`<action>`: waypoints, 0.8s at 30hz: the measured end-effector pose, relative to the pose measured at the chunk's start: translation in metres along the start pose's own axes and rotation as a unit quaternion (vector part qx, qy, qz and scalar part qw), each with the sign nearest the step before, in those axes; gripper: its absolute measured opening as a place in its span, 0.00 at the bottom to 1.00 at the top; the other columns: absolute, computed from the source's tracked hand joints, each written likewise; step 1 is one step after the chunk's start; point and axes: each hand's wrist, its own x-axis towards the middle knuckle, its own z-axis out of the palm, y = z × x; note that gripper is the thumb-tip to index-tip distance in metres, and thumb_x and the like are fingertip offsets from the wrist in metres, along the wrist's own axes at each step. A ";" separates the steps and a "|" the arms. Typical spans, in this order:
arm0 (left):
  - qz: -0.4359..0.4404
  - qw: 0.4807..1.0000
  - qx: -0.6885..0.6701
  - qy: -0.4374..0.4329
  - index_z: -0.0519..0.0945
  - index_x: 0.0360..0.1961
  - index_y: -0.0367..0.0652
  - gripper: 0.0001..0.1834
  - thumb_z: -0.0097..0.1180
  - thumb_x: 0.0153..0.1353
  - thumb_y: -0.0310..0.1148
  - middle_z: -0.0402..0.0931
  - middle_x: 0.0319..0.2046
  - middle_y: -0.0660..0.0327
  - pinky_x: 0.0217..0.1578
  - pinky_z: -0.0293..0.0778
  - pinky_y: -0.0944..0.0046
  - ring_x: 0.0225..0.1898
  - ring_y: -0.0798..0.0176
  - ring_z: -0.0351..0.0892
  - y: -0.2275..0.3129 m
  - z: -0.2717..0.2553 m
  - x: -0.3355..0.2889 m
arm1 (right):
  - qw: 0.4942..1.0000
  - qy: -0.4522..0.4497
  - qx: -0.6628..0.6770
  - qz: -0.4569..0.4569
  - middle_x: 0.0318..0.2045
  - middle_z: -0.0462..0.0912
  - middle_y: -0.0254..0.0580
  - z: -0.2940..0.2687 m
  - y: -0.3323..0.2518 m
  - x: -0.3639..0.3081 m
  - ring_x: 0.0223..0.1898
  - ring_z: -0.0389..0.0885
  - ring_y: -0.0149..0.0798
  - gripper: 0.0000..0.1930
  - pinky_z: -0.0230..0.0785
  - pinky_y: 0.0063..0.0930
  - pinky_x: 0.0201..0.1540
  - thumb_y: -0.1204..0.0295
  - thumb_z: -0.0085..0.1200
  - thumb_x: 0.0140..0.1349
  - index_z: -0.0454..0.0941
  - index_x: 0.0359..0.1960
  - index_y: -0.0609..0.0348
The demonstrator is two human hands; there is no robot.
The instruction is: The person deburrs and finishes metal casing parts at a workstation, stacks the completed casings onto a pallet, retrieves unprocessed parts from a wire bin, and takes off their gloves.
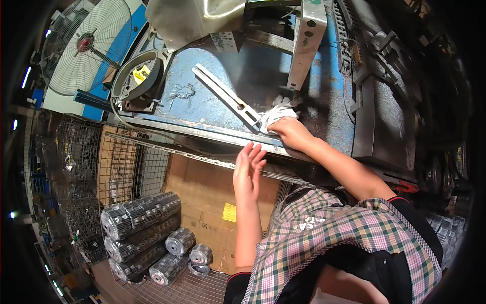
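My right hand (291, 131) is closed on a crumpled white cloth (277, 112), pressed against the worn blue tabletop (202, 109) near its front edge. Whether the cloth is a glove or a rag, I cannot tell. Just left of it lies a pale metal bar (223, 91) with a slot and a round hole, its near end close to the cloth. In front of the table edge my left hand (248, 169) is raised, fingers stretched upward, holding nothing. Farther left on the tabletop are thin tangled metal scraps (183, 92).
A round dark pan (119, 83) with something yellow inside stands at the table's left, beside a large fan (86, 43). A metal bracket (308, 43) rises at the back. Below left, a wire cage (134, 144) holds stacked finned metal cylinders (144, 210) and cardboard (202, 195).
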 end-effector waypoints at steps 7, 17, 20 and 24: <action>0.315 0.616 0.718 0.072 0.74 0.59 0.55 0.29 0.60 0.54 0.26 0.75 0.46 0.58 0.52 0.67 0.53 0.50 0.52 0.71 0.018 0.009 0.062 | 0.973 0.084 -0.153 0.150 0.41 0.74 0.49 -0.010 -0.001 -0.010 0.44 0.74 0.52 0.27 0.70 0.41 0.47 0.74 0.62 0.51 0.73 0.56 0.52; 0.341 0.397 0.846 -0.100 0.79 0.48 0.61 0.25 0.58 0.48 0.24 0.71 0.55 0.61 0.47 0.71 0.55 0.49 0.53 0.73 0.044 0.006 0.151 | 0.997 0.010 -0.051 0.049 0.45 0.75 0.48 0.012 -0.002 0.013 0.53 0.71 0.51 0.26 0.63 0.43 0.57 0.74 0.60 0.52 0.70 0.55 0.58; 0.370 0.369 0.838 -0.156 0.78 0.47 0.60 0.23 0.60 0.48 0.26 0.73 0.53 0.63 0.47 0.71 0.56 0.49 0.55 0.74 0.059 0.006 0.156 | 0.998 -0.010 -0.020 0.065 0.44 0.77 0.46 0.015 -0.002 0.016 0.52 0.71 0.50 0.21 0.62 0.43 0.57 0.75 0.59 0.52 0.71 0.49 0.58; 0.365 0.362 0.833 -0.205 0.78 0.47 0.57 0.22 0.60 0.48 0.30 0.74 0.49 0.65 0.47 0.71 0.57 0.49 0.58 0.74 0.078 0.015 0.164 | 0.999 0.007 0.039 -0.023 0.41 0.78 0.45 0.020 0.001 0.024 0.50 0.74 0.50 0.08 0.65 0.43 0.55 0.75 0.58 0.53 0.75 0.34 0.59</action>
